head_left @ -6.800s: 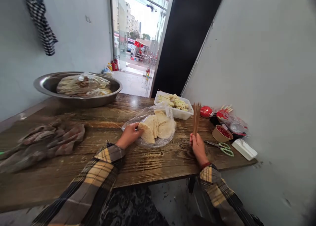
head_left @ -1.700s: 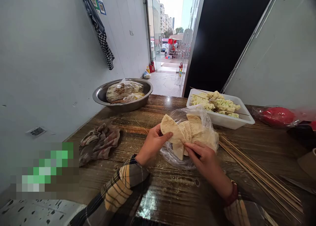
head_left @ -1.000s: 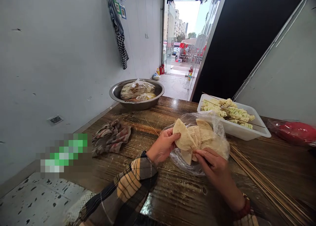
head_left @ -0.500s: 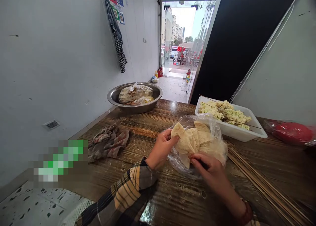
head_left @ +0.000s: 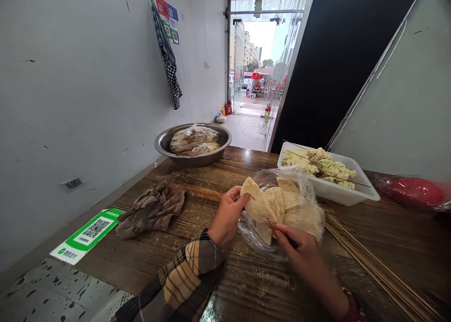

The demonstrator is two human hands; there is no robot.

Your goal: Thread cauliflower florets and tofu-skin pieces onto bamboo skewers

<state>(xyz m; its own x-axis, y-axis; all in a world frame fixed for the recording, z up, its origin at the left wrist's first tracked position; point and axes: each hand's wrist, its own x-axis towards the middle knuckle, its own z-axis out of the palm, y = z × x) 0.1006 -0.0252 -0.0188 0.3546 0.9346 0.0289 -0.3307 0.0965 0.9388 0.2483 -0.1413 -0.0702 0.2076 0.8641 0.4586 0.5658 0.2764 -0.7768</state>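
My left hand [head_left: 227,216] pinches a pale, thin flatbread wedge [head_left: 256,201] at its left edge, thumb on top. Close to the wedge's lower right corner, my right hand [head_left: 301,248] is closed on a thin bamboo skewer [head_left: 270,222]; its tip is at the bread, and the fingers hide most of its length. Whether the tip has gone through the bread I cannot tell. Under and beyond both hands lies an opened clear plastic bag [head_left: 251,233], where more flatbread pieces [head_left: 299,214] are fanned out in a stack.
Bamboo skewers [head_left: 373,261] lie in a bundle at right. Behind them stands a white tray [head_left: 343,193] of skewered cauliflower [head_left: 317,164], beside a red bagged item [head_left: 417,190]. A metal basin [head_left: 192,160] holds bagged food. A crumpled cloth [head_left: 153,209] and QR-code card [head_left: 89,233] lie left.
The view has tilted slightly upward, so the scene sits a little lower. The held flatbread wedge is turned slightly, and the skewer tip stays at its lower corner. Both hands keep their grips.
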